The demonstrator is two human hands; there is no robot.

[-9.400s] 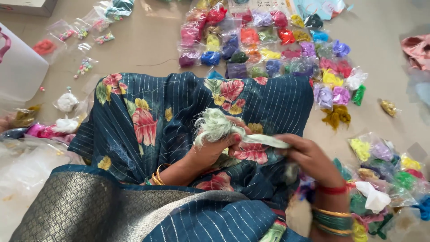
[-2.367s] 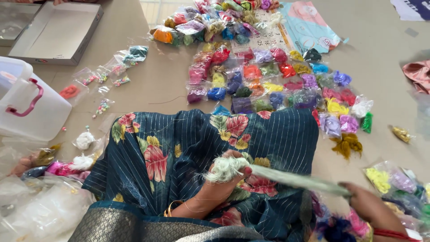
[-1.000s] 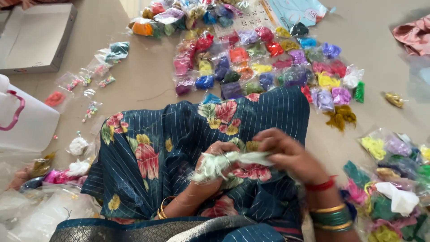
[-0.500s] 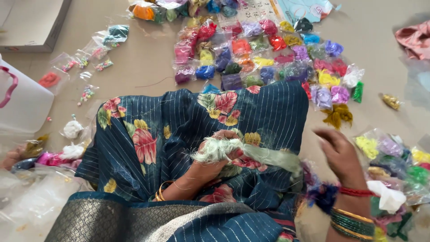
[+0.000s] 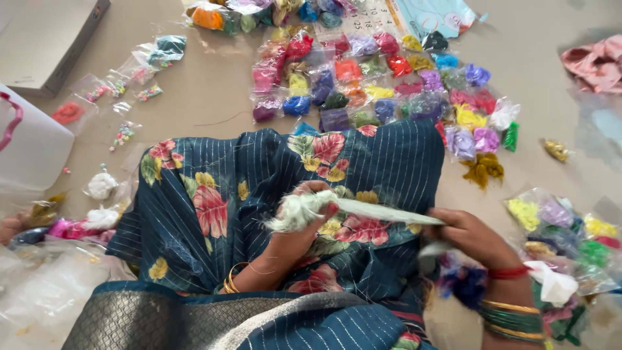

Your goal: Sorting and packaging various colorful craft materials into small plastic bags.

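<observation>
I see my left hand (image 5: 304, 217) clamped on a fluffy pale-green thread bundle (image 5: 295, 212) over the blue floral cloth (image 5: 220, 194) on my lap. My right hand (image 5: 473, 236) pinches its strand (image 5: 382, 212), pulled taut. Coloured thread packets (image 5: 389, 78) cover the floor (image 5: 214, 97) beyond.

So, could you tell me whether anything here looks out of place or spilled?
Mostly orderly: the coloured thread packets lie grouped. One mustard-yellow thread bundle lies loose outside any bag, and a few small bead packets are scattered apart on the floor.
</observation>
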